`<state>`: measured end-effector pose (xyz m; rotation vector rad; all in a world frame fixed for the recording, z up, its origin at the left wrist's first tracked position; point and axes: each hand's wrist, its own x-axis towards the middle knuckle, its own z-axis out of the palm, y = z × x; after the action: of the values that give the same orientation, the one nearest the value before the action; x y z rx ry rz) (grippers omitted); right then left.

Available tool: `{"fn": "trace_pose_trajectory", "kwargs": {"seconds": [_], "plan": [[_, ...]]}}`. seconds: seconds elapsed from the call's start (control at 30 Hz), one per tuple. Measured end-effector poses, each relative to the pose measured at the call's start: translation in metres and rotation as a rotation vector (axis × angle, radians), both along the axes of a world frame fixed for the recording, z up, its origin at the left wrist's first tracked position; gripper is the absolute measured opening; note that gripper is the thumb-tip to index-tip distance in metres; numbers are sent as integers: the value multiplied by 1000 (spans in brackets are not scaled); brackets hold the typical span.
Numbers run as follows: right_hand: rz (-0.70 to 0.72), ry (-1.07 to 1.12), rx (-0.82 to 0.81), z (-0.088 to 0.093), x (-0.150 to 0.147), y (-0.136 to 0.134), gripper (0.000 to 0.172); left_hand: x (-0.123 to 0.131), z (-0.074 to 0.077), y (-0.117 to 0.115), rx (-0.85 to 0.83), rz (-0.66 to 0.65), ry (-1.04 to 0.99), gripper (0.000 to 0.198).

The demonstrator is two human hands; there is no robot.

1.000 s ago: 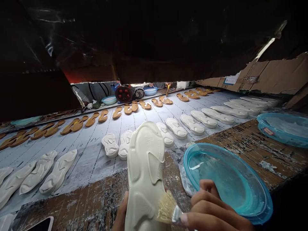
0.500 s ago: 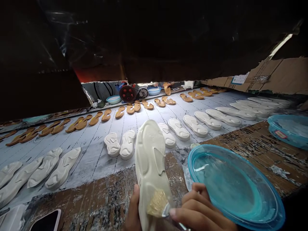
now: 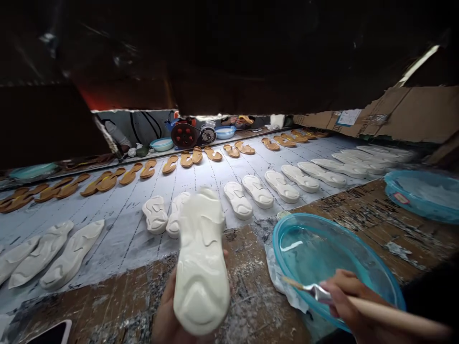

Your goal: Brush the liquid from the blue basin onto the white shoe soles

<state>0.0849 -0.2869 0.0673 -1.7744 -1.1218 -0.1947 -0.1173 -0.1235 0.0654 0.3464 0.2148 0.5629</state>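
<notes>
Since the earlier frames the flat brush with a pale wooden handle point(image 3: 387, 313) has left the sole and swung right to the round translucent blue plastic basin point(image 3: 322, 248). The cream-white moulded shoe sole point(image 3: 201, 267) has tipped so that its tread side faces the camera.

At the lower left corner, a dark phone with a pale edge point(image 3: 50, 334) lies on the brown, paint-flecked worktop point(image 3: 118, 301). Above it, loose white soles point(image 3: 71, 253) lie on a grey lined surface point(image 3: 118, 224). A row of tan soles point(image 3: 103, 181) runs along its far edge toward a red-wheeled machine point(image 3: 184, 135) at upper centre.

Low in the middle of the frame, the left hand point(image 3: 165, 310) grips the cream-white sole from behind and below. Its fingers are wrapped round the edges, and one fingertip shows at the sole's right side. The sole is held up over the worktop, its toe pointing away.

Right of it, crumpled clear plastic point(image 3: 283, 282) lies under the near edge of the blue basin. The right hand point(image 3: 347, 301), at lower right, is closed round the brush just behind its metal ferrule. The bristles reach over the near rim into the basin.

Farther right, a second blue basin point(image 3: 419, 191) stands near the frame edge, with torn brown cardboard point(image 3: 412, 112) above it. More white soles point(image 3: 322, 174) line the grey surface between.
</notes>
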Motion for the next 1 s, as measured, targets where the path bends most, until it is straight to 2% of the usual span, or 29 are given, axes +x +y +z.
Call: {"fn": "trace_pose_trajectory", "kwargs": {"seconds": [0.03, 0.1, 0.2, 0.27, 0.33, 0.43, 0.57, 0.63, 0.7, 0.77, 0.8, 0.83, 0.93, 1.0], "plan": [[-105, 58, -51, -4, 8, -2, 24, -2, -4, -1, 0, 55, -21, 38], [-199, 126, -168, -12, 20, -2, 32, -4, -16, -5, -28, 30, -24, 37], [-206, 180, -339, -25, 30, 4, 38, -5, -41, -12, -62, -156, 70, 32], [-182, 219, -408, -32, 32, 10, 43, -6, -58, -14, -123, -229, 115, 48], [-161, 257, -451, -35, 34, 13, 46, -6, -69, -15, -215, -270, 138, 62], [-165, 296, -457, -29, 37, 9, 47, -3, -74, -14, -281, -255, 160, 62], [-154, 368, -407, -19, 31, -1, 43, 8, -59, -11, -287, -264, 194, 65], [-60, 385, -321, -16, 19, 0, 36, 15, -44, -10, -278, -277, 200, 68], [146, 267, -162, -11, 4, 8, 24, 21, -27, -12, -253, -267, 199, 67], [438, -2, -16, -1, -8, 20, 13, 26, -11, -16, -218, -235, 198, 63], [607, -146, 8, 6, -12, 27, 13, 28, -3, -19, -197, -225, 203, 60], [802, -268, -34, 13, -14, 33, 16, 30, 4, -21, -177, -225, 209, 58], [1049, -456, -146, 36, -14, 47, 22, 32, 22, -30, -121, -268, 220, 55], [1078, -479, -196, 45, -14, 51, 18, 32, 32, -34, -89, -261, 219, 50]]}}
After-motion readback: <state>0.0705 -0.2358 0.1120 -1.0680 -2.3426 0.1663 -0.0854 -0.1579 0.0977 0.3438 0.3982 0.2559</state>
